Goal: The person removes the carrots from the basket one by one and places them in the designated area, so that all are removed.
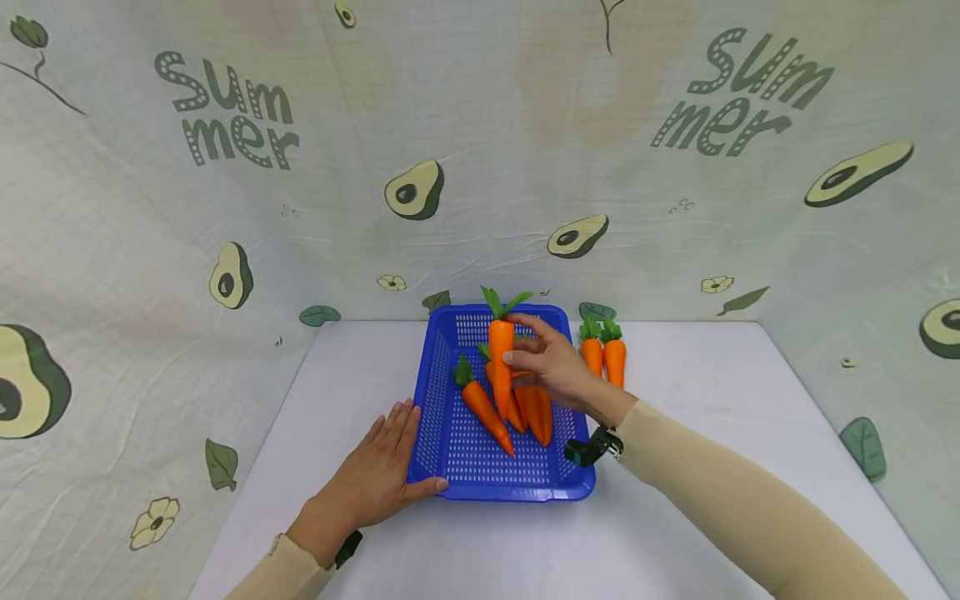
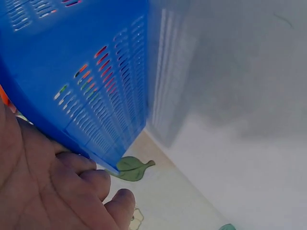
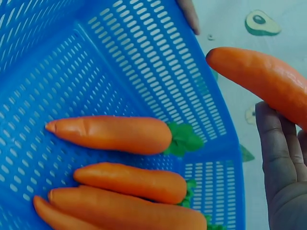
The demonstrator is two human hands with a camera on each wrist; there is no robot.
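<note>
The right hand point(image 1: 551, 362) pinched one carrot point(image 1: 501, 354) upright, tip down, directly above the basket point(image 1: 450, 433) floor beneath it. The left hand point(image 1: 375, 483) lay flat against the basket's near-left corner.

The basket point(image 1: 450, 433) is bright blue with lots of little holes. The carrots point(image 1: 525, 404) are orange with green leafy tops. The table point(image 1: 675, 533) is white. The cloth point(image 1: 150, 208) is pale with green avocados, leaves, small flowers and grey "Summer" words.
</note>
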